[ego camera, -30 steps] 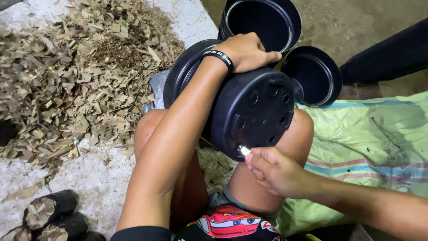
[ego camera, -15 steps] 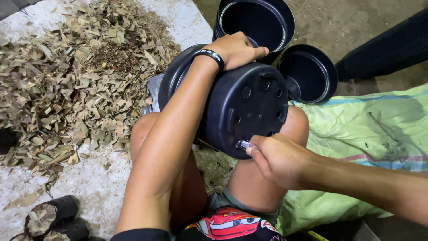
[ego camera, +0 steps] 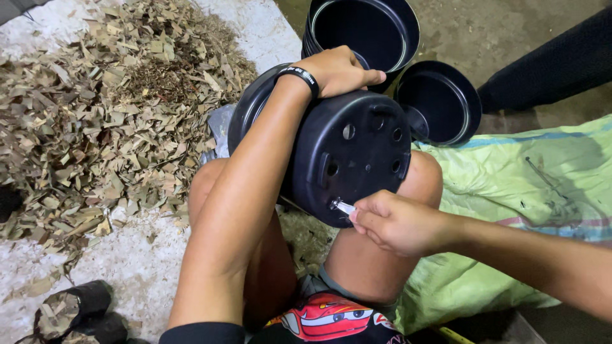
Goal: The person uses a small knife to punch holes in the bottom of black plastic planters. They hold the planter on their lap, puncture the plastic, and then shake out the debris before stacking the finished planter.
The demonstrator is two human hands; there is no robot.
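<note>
Across the person's bare knees, a round black plastic pot [ego camera: 347, 153] is lying on its side, its flat base, dotted with drainage holes, facing up. The left hand [ego camera: 338, 70] is gripping its top wall, fingers curled, while the right hand [ego camera: 398, 223] is pinching a small metal tool [ego camera: 342, 206] against the base's edge.

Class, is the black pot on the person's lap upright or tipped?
Tipped: the black pot lies sideways, its holed base facing the camera.

A dusty floor with leaves and a green sack

The floor [ego camera: 146, 274] is pale and rough on the left, brown and dirty at the top right. A big heap of dry leaf bits [ego camera: 108, 102] lies on it. A green sack [ego camera: 510, 191] is spread out on the right.
</note>
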